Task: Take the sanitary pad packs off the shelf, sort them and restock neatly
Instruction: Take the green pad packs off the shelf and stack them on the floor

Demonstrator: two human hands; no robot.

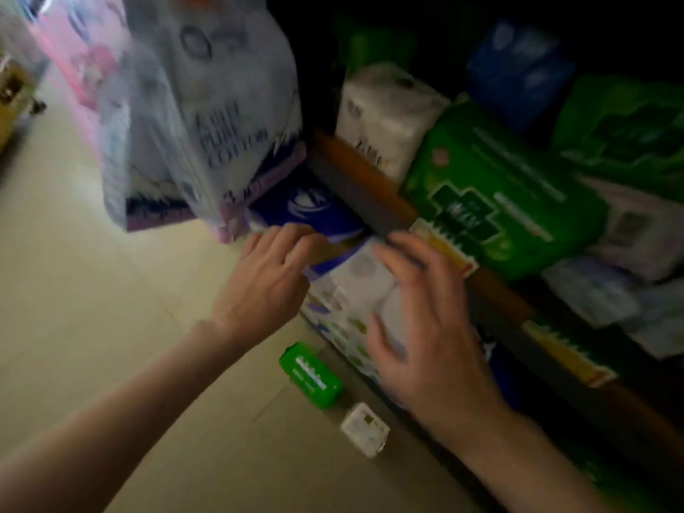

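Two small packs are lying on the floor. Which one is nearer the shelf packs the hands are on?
The small green pack. It lies just below the left hand, closer than the small white pack, which lies farther down the floor.

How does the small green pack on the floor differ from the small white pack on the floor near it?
The green pack is bright green with a white label band; the white pack is pale with a dark square mark. The green pack looks bigger and rounded, the white pack smaller and squarer. Both lie on the floor, apart, untouched by either hand.
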